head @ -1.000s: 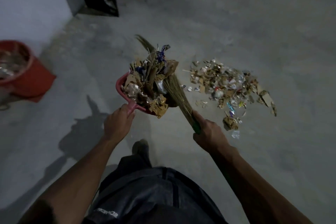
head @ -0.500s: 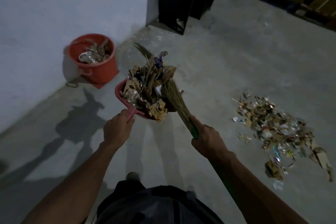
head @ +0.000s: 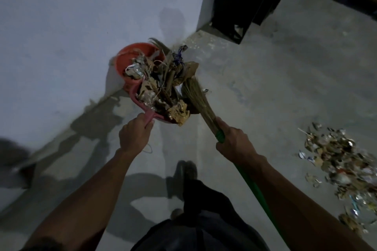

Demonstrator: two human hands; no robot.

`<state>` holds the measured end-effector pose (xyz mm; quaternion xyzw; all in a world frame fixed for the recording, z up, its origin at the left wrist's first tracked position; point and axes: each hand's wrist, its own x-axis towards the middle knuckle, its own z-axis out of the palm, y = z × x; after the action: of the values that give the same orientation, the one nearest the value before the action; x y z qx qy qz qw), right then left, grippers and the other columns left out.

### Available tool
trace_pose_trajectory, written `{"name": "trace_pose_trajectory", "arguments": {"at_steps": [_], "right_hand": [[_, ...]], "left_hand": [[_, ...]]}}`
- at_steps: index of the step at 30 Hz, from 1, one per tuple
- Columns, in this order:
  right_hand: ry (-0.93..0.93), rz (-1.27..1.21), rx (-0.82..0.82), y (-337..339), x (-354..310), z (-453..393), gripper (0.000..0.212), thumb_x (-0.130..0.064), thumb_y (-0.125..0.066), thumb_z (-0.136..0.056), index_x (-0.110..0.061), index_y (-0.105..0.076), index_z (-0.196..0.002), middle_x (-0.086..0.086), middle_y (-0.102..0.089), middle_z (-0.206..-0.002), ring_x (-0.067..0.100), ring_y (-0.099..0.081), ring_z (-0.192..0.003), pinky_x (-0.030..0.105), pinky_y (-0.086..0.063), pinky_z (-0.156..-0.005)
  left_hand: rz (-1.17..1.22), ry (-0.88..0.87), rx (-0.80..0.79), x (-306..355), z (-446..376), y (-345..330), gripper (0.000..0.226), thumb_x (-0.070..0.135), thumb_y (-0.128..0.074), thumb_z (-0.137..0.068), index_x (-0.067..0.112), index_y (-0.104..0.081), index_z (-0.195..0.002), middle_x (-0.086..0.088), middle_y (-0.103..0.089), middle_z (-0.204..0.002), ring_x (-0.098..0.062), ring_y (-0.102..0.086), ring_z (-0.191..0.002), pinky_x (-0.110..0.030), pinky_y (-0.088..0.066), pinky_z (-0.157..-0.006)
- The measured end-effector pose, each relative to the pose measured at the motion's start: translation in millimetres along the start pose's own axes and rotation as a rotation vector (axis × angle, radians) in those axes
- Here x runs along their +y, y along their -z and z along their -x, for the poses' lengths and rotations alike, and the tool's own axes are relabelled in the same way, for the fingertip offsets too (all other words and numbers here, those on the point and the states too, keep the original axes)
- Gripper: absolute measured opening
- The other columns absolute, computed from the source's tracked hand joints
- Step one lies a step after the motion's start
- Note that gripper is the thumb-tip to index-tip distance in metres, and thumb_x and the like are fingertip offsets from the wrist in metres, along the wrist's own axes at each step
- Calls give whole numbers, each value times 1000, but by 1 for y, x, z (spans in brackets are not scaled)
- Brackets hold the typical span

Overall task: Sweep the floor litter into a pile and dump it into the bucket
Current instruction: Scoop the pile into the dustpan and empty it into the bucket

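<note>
Carried closer since a second ago, when the bucket stood off at the left edge of view, the loaded red dustpan [head: 151, 113] now hangs at the near rim of the orange bucket [head: 122, 63], which sits on the concrete floor [head: 265, 87] against the pale wall [head: 81, 16]. A person's left hand [head: 133, 135] grips the dustpan's handle, fingers curled round it. The right hand [head: 234, 143] is wrapped round the broom [head: 201, 99] where the green handle meets the straw, with the bristles pressed against the heap of paper and foil scraps [head: 165, 87] to keep it in the pan. The step in hand appears to be the dumping: one load is lifted and nearly over the bucket, which already holds litter. The next move likely calls for bringing the pan fully over the rim and tipping it, with the broom easing the heap out so nothing spills down the side. A second pile [head: 344, 163] lies well apart on the floor at right, so more scooping remains.
</note>
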<state>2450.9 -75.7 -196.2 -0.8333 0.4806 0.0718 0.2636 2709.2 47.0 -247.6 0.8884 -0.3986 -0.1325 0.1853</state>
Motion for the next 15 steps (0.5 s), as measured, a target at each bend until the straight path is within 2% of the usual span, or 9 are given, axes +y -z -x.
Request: {"name": "trace_pose_trajectory", "arguments": {"at_steps": [3,12,15], "right_hand": [[19,1,-29,7,-23,-57,84,-16,-58,-85,-32,-16,-156,12,-60,-105,24,-56,-79,34,-51,-68],[84,-4,-102,29,-91,-230,84,-16,-57,-86,-30,-14,-156,10,-59,-103,24,-59,-80,38,-56,-70],[90,6,-148,39,-113,-269,83,-14,-56,-86,-27,-14,-156,12,-60,-104,26,-60,-82,37,-55,-69]], "left_hand": [[9,32,6,-16,-51,3,29,38,-52,-97,11,-58,-106,-16,-66,-94,-41,-62,-88,-39,-43,-68],[-15,102,25,-45,-210,22,35,36,-53,-97,7,-59,-117,-20,-66,-107,-42,-61,-99,-44,-46,-79],[-37,118,-20,-60,-253,29,32,34,-54,-97,6,-60,-109,-19,-65,-101,-41,-62,-94,-43,-47,-74]]}}
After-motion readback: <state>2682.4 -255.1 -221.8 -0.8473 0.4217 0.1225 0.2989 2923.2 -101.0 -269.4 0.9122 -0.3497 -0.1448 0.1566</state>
